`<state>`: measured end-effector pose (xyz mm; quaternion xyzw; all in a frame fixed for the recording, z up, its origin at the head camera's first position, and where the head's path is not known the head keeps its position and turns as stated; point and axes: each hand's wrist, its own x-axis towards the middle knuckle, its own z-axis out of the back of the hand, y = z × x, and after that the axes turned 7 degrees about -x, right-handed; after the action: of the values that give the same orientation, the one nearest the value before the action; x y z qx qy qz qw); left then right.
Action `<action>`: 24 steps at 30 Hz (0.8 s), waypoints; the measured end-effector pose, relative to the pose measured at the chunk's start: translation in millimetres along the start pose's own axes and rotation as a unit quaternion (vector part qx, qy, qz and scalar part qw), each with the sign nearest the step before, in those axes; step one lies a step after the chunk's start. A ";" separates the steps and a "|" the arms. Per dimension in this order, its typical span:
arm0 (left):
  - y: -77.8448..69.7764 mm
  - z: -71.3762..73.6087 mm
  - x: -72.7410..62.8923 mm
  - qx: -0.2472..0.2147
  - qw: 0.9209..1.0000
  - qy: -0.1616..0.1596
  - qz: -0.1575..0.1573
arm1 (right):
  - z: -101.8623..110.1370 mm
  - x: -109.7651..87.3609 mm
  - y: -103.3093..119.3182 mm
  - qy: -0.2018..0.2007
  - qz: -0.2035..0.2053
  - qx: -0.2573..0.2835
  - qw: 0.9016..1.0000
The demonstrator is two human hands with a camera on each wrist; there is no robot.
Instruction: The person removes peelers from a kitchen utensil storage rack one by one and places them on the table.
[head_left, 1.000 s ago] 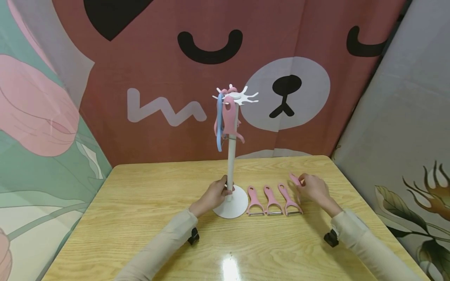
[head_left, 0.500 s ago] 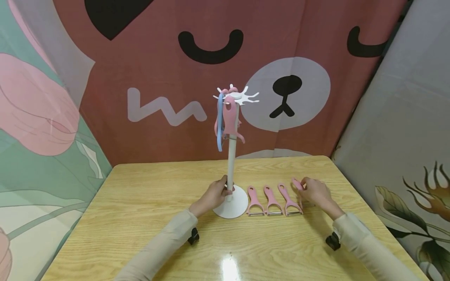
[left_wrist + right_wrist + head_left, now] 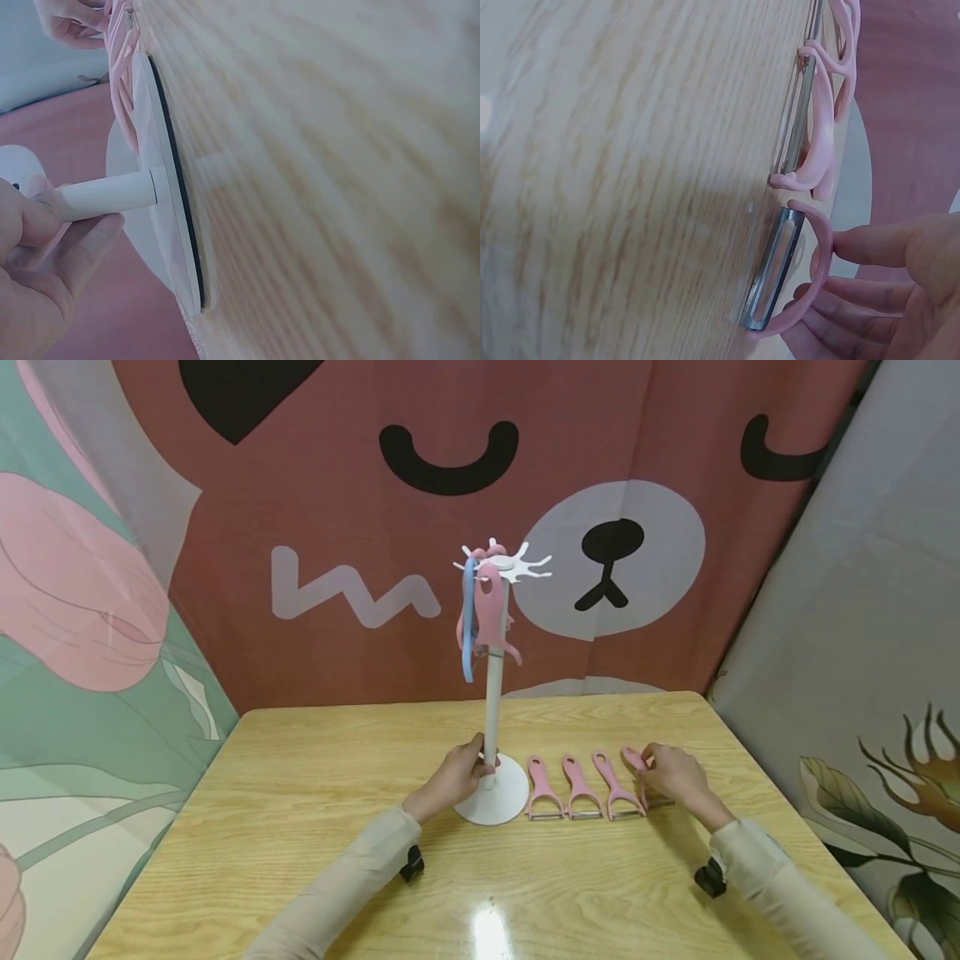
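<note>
A white stand rises from a round base, its pole topped by a ring of white hooks. Low on that pole, my left hand grips it with thumb and fingers. From the hooks' left side hang several peelers, among them a pink peeler and a blue one. At the row's right end my right hand pinches a pink peeler between thumb and fingers; its blade end is at the tabletop in the right wrist view. Whether the blade touches the wood I cannot tell.
Three pink peelers lie in a row right of the base: one near it, a middle one and a right one. The wooden table ends at a bear-patterned curtain. A grey patterned curtain hangs to the right.
My right hand has lowered the pink peeler slightly toward the table, turning its handle end down and nearer the row. The left hand stays on the pole.
</note>
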<state>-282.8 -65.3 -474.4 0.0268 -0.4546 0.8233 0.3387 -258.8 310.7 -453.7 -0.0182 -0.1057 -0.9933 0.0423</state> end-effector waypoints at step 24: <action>-5.3 2.8 0.1 -0.004 1.000 0.013 0.027 | -1.4 -0.2 0.1 -0.005 0.006 -0.004 1.000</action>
<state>-280.5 -65.5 -468.8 0.0023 -0.4544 0.8304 0.3225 -258.6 310.2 -455.0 -0.0235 -0.1021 -0.9933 0.0481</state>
